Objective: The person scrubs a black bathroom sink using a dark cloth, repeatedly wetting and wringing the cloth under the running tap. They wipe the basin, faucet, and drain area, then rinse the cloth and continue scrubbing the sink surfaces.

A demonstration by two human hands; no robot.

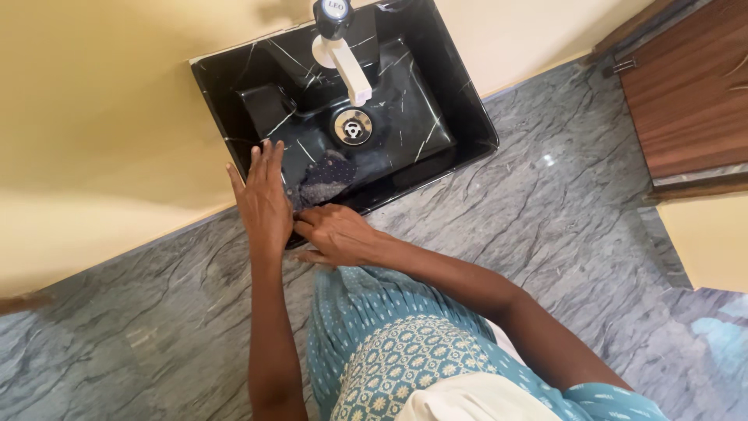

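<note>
A black wall basin [460, 117] with white veining hangs on a yellow wall, a white tap [349, 68] over its metal drain [353, 126]. A dark dotted cloth [326, 179] lies in the basin by its front rim. My left hand [262, 201] rests flat with fingers spread on the basin's near left rim. My right hand [336, 232] is at the front rim, its fingertips pinching the cloth's lower edge.
Grey veined stone floor [561, 203] spreads below the basin. A brown wooden door [689, 86] stands at the upper right. My teal patterned garment [389, 343] fills the lower middle.
</note>
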